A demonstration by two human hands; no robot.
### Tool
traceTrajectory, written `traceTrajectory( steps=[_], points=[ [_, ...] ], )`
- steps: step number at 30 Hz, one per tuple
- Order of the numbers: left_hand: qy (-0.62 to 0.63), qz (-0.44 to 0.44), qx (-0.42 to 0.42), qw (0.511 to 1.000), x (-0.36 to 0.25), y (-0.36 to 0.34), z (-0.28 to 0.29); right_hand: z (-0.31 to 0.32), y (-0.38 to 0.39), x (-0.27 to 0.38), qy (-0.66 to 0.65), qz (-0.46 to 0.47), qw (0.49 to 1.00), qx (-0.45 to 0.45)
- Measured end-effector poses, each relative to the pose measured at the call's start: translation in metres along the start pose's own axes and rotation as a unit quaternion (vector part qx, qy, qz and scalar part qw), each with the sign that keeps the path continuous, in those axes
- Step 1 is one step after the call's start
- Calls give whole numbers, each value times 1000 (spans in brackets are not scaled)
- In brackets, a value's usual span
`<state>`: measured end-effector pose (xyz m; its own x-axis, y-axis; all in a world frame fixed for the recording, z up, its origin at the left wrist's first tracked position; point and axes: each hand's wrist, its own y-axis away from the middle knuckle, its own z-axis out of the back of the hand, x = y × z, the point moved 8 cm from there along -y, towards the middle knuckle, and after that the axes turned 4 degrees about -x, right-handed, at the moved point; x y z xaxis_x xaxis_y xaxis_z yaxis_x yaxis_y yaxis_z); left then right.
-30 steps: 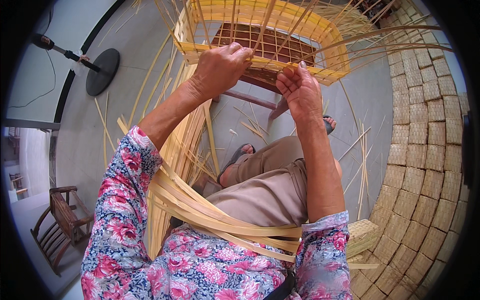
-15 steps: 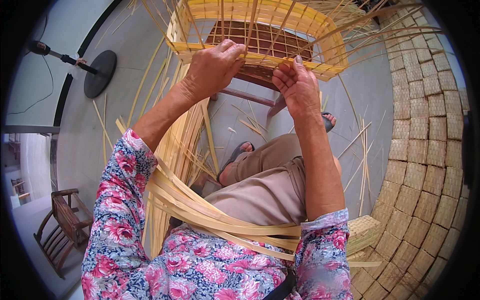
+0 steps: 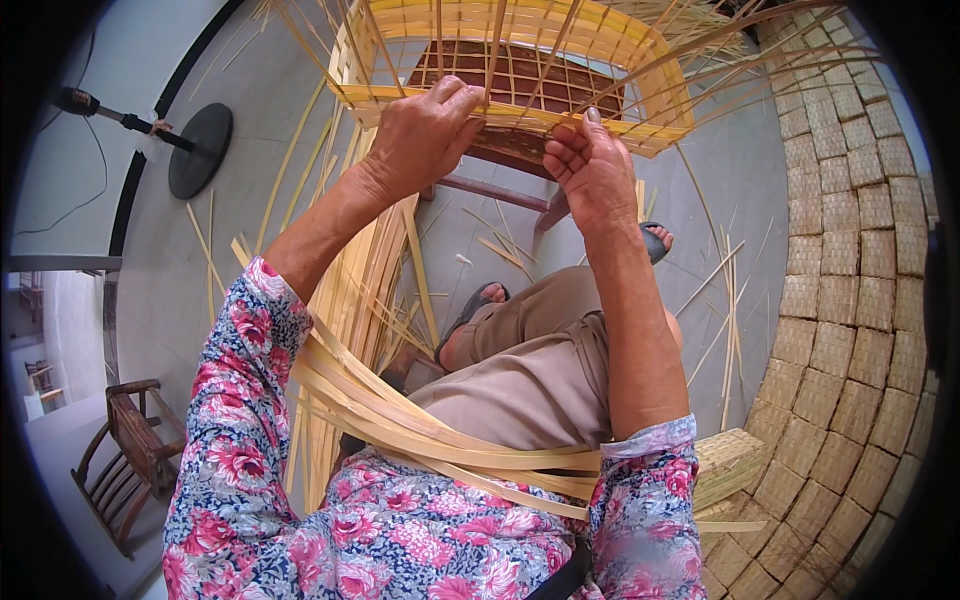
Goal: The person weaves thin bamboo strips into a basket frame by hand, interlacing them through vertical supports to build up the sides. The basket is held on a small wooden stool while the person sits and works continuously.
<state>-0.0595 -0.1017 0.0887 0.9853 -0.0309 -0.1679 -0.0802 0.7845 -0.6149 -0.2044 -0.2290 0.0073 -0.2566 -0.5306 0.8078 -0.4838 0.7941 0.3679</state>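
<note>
A half-woven bamboo basket with yellow woven walls and an open-grid base rests on a dark red wooden stool. My left hand is closed on the basket's near edge, its fingers pinching a strip along the rim. To its right, my right hand pinches the same near edge between thumb and curled fingers. Several long unwoven strips stick up and outward from the basket. A bundle of flat bamboo strips lies across my lap, curving from the left thigh to the right forearm.
Stacked woven blocks line the right side. On the left stand a round black base with a pole and a small wooden chair. Loose bamboo slivers litter the grey floor. More strips pile beside my left leg.
The basket has shifted slightly to the left, with both hands still on its near edge. Little else differs.
</note>
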Motion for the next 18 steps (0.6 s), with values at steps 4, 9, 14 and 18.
traceTrajectory(
  steps=[4, 9, 14, 18],
  points=[
    [-3, -2, -4, 1000, 1, 0, 0, -1, 1, 1, 7, 0, 1000, -2],
    [4, 4, 4, 1000, -1, 2, 0, 1, -2, 0, 12, -5, 1000, 3],
    [3, 2, 2, 1000, 1, 5, -2, 2, -2, -3, 17, -8, 1000, -1],
    [2, 4, 1, 1000, 0, 5, -2, 1, -1, -1, 18, -7, 1000, 5]
  ],
)
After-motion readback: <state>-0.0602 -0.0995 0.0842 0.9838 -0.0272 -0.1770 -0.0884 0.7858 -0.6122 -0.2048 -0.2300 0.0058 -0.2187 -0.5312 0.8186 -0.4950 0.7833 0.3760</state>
